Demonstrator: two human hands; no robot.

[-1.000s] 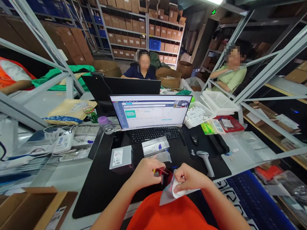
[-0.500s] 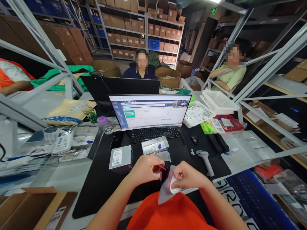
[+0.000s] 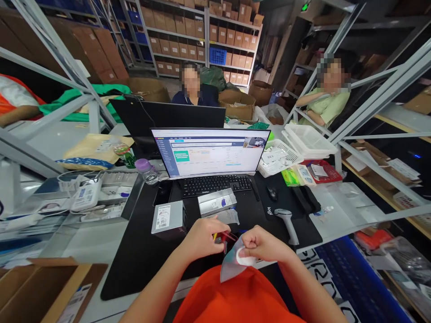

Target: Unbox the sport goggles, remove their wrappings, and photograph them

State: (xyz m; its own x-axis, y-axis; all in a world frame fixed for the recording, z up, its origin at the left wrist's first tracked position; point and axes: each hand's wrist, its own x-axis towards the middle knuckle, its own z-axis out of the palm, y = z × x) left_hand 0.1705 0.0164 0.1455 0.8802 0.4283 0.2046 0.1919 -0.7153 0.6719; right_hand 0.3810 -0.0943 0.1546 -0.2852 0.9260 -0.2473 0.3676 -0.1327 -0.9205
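Observation:
My left hand pinches a small red and yellow item, partly hidden by my fingers, so its exact kind is unclear. My right hand is shut on a clear, silvery plastic pouch, which hangs down towards my orange top. A white pad shows at the pouch's mouth, just under my right fingers. My hands are close together above a black desk mat, without touching each other.
A grey box and a silver tin lie just ahead of my hands. Beyond are a keyboard, a monitor and a barcode scanner. Two seated co-workers are beyond the desk, among steel shelving.
The pouch has shortened and gathered in my right hand, with more white pad showing. The red item now looks smaller in my left hand. The view has tilted slightly.

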